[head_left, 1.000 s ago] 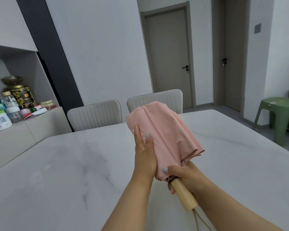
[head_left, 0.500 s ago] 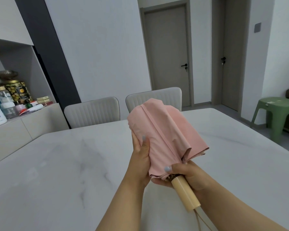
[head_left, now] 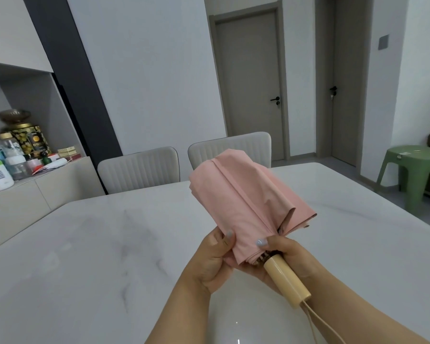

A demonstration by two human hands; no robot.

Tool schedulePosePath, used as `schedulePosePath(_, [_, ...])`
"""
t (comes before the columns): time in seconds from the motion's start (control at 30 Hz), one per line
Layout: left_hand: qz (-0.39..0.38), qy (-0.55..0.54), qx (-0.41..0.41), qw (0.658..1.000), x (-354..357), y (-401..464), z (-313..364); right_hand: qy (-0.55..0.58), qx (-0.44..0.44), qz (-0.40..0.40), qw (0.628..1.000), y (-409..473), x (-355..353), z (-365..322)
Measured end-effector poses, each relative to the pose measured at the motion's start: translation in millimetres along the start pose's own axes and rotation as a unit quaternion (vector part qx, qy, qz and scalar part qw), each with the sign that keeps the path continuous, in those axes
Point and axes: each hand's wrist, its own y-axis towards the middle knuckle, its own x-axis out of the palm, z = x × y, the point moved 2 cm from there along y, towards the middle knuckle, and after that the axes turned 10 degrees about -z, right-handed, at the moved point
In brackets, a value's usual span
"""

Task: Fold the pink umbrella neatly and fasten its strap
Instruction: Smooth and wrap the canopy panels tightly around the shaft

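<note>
The pink umbrella [head_left: 243,202] is collapsed and held above the white marble table [head_left: 90,256], its canopy pointing away from me and its folds still loose at the right edge. Its pale wooden handle [head_left: 287,281] points toward me with a beige wrist cord hanging from its end. My left hand [head_left: 214,259] pinches the lower left edge of the pink fabric with its thumb on top. My right hand [head_left: 291,256] grips the umbrella where the canopy meets the handle, thumb pressed on the fabric. No strap shows.
Two cream chairs [head_left: 139,170] stand at the table's far side. A sideboard [head_left: 27,194] with jars and bottles is at the left. A green plastic stool [head_left: 412,167] stands at the right, with closed doors behind.
My left hand has slid down the canopy from its middle to its lower edge near the handle. The right hand has kept its grip.
</note>
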Motion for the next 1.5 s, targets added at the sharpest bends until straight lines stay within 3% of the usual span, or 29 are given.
schedulePosePath(0.1, [-0.009, 0.016, -0.017, 1.000, -4.1, -2.3, 0.7, -0.004, 0.015, -0.023, 1.000, -0.8, 0.7, 0.1])
schedulePosePath(0.2, [0.015, 0.012, -0.036, 0.999, -7.8, -6.9, 1.7, -0.043, 0.010, 0.010, 0.999, -0.9, -1.4, -0.2])
schedulePosePath(0.33, [0.180, 0.103, -0.082, 0.975, -12.9, -8.4, 15.8, -0.118, -0.021, 0.089, 0.989, -1.9, -5.3, -5.0])
schedulePosePath(0.43, [0.295, 0.236, -0.020, 0.926, -7.7, 1.6, 49.9, -0.142, -0.034, 0.118, 0.982, -4.1, -6.1, -8.0])
schedulePosePath(0.53, [0.294, 0.342, 0.025, 0.892, -0.3, 25.7, 94.9, -0.175, -0.027, 0.123, 0.977, -4.9, -5.7, -9.1])
schedulePosePath(0.7, [0.250, 0.497, 0.006, 0.831, 11.6, 67.7, 142.2, -0.243, -0.025, 0.102, 0.964, -3.3, -6.3, -8.4])
schedulePosePath(0.8, [0.231, 0.563, -0.050, 0.792, 16.9, 81.5, 154.7, -0.265, -0.026, 0.093, 0.959, -1.7, -8.8, -9.4])
schedulePosePath(0.93, [0.216, 0.552, -0.142, 0.792, 10.5, 91.6, 160.8, -0.292, -0.026, 0.076, 0.953, -0.7, -10.3, -11.3])
schedulePosePath(1.03, [0.201, 0.548, -0.162, 0.796, 11.3, 95.0, 165.0, -0.304, -0.026, 0.082, 0.949, 0.5, -13.9, -12.7])
schedulePosePath(1.13, [0.182, 0.574, -0.185, 0.777, 15.0, 97.4, 171.8, -0.313, -0.026, 0.077, 0.946, 0.0, -13.6, -15.7])
schedulePosePath(1.3, [0.153, 0.553, -0.131, 0.808, 20.0, 101.3, 184.5, -0.310, -0.036, 0.065, 0.948, -0.8, -9.5, -21.0])
schedulePosePath(1.5, [0.185, 0.485, -0.074, 0.852, 15.7, 102.3, 189.9, -0.303, -0.032, 0.072, 0.950, -0.8, -9.2, -21.8])
